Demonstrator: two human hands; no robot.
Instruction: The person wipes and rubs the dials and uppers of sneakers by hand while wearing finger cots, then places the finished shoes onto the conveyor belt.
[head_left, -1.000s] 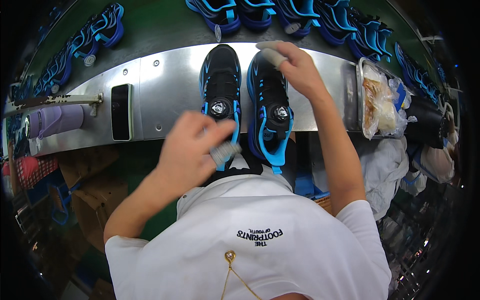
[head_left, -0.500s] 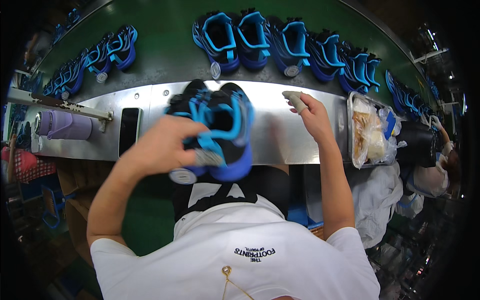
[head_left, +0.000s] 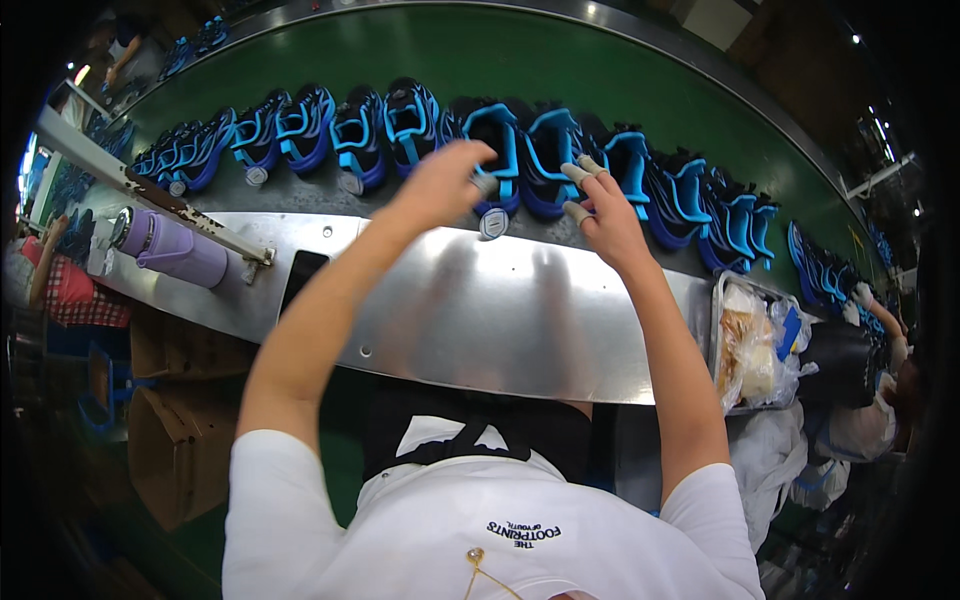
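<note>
My left hand [head_left: 446, 186], slightly blurred, reaches over the heel of a black and blue sneaker [head_left: 508, 185] with a round white tag [head_left: 493, 223] hanging at its back. Its thumb wears a grey cover, and thumb and forefinger stand apart. My right hand [head_left: 608, 215] has pale covers on several fingertips. Those fingers are spread at the heel of the neighbouring sneaker [head_left: 545, 196]; whether they touch it I cannot tell. Left of my left hand, a pair of like sneakers [head_left: 408, 112] rests on the green belt with heels toward me.
More sneakers line the green belt [head_left: 560, 50] on both sides. A steel ledge [head_left: 500, 320] runs before me, with a purple bottle [head_left: 175, 245], a phone [head_left: 300, 275] and a metal bar [head_left: 160, 190] at left. At right sits a tray [head_left: 722, 345] of plastic-wrapped items. Other people work at both sides.
The pair of sneakers in my left hand has gone from above the ledge to the belt and been let go. Both hands are now at sneakers in the row; the view has shifted.
</note>
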